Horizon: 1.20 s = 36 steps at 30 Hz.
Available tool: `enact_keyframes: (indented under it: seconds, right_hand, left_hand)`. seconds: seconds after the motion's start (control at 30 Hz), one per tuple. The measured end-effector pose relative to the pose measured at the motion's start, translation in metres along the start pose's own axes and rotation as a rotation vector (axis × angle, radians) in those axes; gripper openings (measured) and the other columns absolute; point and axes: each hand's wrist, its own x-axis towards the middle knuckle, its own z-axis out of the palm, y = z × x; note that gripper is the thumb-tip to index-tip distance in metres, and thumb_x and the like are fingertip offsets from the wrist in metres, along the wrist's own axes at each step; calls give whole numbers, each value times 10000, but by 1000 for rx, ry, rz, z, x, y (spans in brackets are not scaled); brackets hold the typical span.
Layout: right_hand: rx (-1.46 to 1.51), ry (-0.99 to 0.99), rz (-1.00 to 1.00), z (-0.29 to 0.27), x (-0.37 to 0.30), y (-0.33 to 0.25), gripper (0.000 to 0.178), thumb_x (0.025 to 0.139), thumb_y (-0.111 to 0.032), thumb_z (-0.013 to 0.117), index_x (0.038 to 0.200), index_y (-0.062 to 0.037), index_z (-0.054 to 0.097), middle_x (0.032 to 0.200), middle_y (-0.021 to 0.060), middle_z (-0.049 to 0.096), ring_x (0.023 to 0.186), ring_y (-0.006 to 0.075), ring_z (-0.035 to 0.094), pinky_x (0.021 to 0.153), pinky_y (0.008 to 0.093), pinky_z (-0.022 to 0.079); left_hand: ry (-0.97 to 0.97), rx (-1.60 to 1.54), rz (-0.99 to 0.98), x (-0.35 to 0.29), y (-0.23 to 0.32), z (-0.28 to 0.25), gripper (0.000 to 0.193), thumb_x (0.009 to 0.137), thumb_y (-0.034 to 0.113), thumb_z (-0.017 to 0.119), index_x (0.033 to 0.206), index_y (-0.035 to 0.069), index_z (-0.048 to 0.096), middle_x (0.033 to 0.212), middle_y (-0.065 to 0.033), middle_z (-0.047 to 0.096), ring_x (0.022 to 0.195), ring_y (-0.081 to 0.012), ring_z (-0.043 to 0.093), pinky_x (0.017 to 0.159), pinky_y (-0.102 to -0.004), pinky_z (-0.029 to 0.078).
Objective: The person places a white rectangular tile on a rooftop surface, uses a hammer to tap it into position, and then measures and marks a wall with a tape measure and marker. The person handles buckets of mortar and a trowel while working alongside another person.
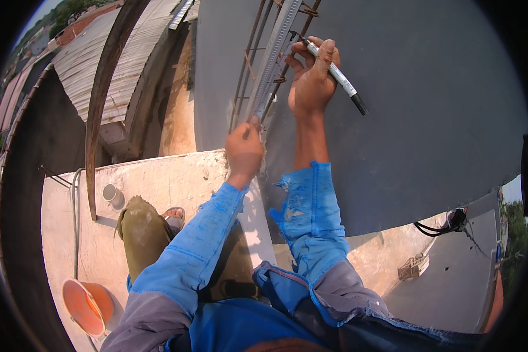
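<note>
My right hand (312, 82) grips a marker (341, 80), silver-white with a black end at the lower right. The marker's other end, black and narrow, lies against or very close to a long silvery strip (271, 58) with fine marks along it. Lower down, my left hand (244, 151) is closed with thumb and fingers pinched on the lower end of this strip. The strip runs up alongside several rusty reinforcing bars (250, 64) tied with wire. Whether the marker tip touches the strip, I cannot tell.
A grey wall (416, 129) fills the right side. On the pale ledge stand an orange bucket (88, 305), a white cup (112, 194) and a hose (76, 234). A curved wooden pole (102, 88) rises at left, before a corrugated roof (94, 58). Black cable (437, 227) hangs at right.
</note>
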Motion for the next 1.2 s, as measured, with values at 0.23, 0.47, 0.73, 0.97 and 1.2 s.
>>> enact_keyframes:
  seconds: [0.23, 0.47, 0.73, 0.97, 1.2]
  right_hand:
    - [83, -1, -52, 0, 2, -2, 273, 1006, -209, 784, 1122, -57, 588, 999, 115, 737, 957, 224, 754, 832, 410, 656]
    - [32, 47, -49, 3, 2, -19, 239, 979, -192, 811, 1084, -19, 682, 954, 123, 762, 892, 240, 782, 784, 399, 681]
    - [-17, -102, -1, 1, 13, -25, 257, 960, -194, 834, 1010, 21, 701, 844, 125, 742, 771, 220, 783, 639, 328, 679]
    - [-52, -145, -35, 0, 19, -27, 248, 962, -182, 831, 1013, 22, 699, 865, 120, 750, 788, 212, 785, 655, 304, 675]
    - [-97, -110, -69, 6, 13, -23, 275, 968, -216, 830, 1019, 16, 691, 891, 116, 759, 843, 174, 777, 709, 297, 680]
  left_hand:
    - [21, -23, 0, 1, -7, 2, 367, 1096, 275, 603, 874, 10, 727, 720, -51, 683, 632, -99, 584, 592, -307, 446]
    - [22, -46, 17, 0, -9, 3, 320, 1078, 214, 596, 868, 6, 718, 809, -75, 739, 713, -121, 628, 656, -301, 488]
    - [12, -59, -99, 2, -5, 2, 398, 1095, 351, 632, 893, 21, 727, 747, -35, 674, 679, -98, 591, 623, -289, 452]
    - [-2, -40, -45, 1, -6, 2, 466, 1090, 455, 632, 903, 41, 738, 671, -2, 607, 609, -85, 542, 566, -286, 404]
    - [-12, 10, -93, 0, -1, 1, 401, 1098, 398, 647, 900, 58, 724, 779, 29, 655, 642, -46, 574, 574, -222, 453]
